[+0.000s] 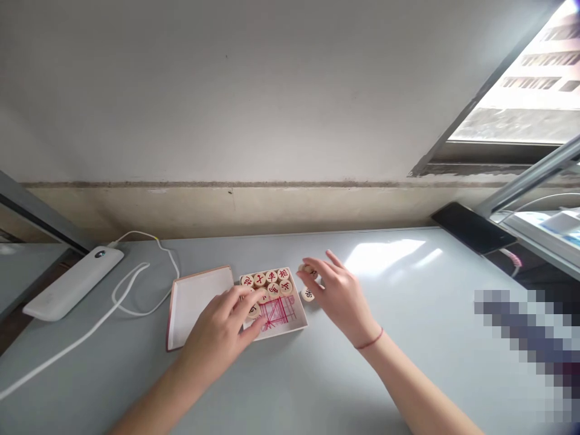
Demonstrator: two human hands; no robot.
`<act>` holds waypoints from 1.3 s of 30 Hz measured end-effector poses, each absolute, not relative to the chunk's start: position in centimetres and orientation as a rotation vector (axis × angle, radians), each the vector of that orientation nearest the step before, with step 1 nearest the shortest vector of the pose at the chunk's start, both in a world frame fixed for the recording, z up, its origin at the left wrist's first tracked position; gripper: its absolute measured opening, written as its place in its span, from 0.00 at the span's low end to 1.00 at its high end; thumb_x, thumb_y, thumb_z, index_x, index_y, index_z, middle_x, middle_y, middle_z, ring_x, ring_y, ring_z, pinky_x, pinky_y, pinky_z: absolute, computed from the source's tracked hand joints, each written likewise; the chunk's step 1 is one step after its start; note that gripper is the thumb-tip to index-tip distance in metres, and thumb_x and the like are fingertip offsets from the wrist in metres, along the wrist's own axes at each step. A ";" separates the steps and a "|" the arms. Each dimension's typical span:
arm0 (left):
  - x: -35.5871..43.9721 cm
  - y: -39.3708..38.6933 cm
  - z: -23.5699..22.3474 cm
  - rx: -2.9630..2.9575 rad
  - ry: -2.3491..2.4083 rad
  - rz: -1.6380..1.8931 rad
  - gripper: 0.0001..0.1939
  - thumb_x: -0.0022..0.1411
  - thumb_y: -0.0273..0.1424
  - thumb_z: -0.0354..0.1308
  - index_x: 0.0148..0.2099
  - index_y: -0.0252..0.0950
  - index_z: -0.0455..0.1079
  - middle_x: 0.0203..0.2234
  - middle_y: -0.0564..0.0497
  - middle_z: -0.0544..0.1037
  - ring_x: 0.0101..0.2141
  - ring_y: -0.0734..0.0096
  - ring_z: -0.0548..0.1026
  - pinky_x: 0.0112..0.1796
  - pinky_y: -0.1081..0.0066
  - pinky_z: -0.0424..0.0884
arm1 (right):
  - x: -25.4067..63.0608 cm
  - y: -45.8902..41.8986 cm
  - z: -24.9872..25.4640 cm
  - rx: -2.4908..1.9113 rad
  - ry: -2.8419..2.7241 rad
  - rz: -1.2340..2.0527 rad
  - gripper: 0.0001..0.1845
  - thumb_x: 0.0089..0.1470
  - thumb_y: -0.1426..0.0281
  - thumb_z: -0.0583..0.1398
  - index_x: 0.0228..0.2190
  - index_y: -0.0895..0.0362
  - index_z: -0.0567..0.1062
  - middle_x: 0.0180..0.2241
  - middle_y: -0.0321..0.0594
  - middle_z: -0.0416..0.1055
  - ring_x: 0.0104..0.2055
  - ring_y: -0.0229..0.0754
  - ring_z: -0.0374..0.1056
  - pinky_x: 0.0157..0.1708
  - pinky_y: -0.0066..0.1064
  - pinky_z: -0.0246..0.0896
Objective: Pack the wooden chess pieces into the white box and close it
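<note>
The right hand (338, 296) pinches a wooden chess piece (308, 269) just right of the tray (285, 331); the left hand (216, 334) curls over the tray's pieces (272, 277), any grip unclear.

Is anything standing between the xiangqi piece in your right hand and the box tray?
Nothing visible does: the wooden piece held by the right hand sits just beside the tray. A loose piece lies nearer you, outside that gap.

The single head-worn camera looks forward and down from above the person, across a pale grey tabletop (399, 338) toward a white-painted wall (226, 90), with the person's two bare forearms (408, 386) close below.
</note>
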State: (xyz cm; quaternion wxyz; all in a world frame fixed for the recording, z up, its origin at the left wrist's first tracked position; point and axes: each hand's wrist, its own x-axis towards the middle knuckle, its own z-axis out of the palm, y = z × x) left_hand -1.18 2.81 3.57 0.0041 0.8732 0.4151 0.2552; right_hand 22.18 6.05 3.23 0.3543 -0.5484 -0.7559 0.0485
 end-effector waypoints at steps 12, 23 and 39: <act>0.5 2.3 3.2 2.539 1.157 0.871 0.15 0.69 0.33 0.49 0.56 0.41 0.63 0.41 0.49 0.73 0.40 0.69 0.75 0.40 0.70 0.74 | 18.7 2.2 2.1 -1.087 -1.583 1.220 0.11 0.56 0.61 0.59 0.36 0.55 0.74 0.34 0.40 0.77 0.35 0.39 0.74 0.34 0.28 0.71; 0.2 2.9 2.2 2.709 1.177 0.747 0.07 0.69 0.30 0.51 0.39 0.39 0.71 0.37 0.54 0.78 0.39 0.70 0.72 0.41 0.65 0.57 | 19.8 3.2 1.6 -1.105 -1.625 1.041 0.09 0.58 0.63 0.58 0.33 0.55 0.74 0.37 0.42 0.72 0.36 0.39 0.70 0.32 0.28 0.72; -0.6 3.0 2.5 2.781 1.287 0.564 0.05 0.64 0.33 0.58 0.37 0.38 0.70 0.39 0.51 0.74 0.39 0.66 0.69 0.39 0.65 0.59 | 18.7 2.7 0.2 -1.059 -2.143 0.342 0.06 0.57 0.77 0.55 0.33 0.55 0.70 0.39 0.43 0.74 0.39 0.42 0.69 0.39 0.36 0.66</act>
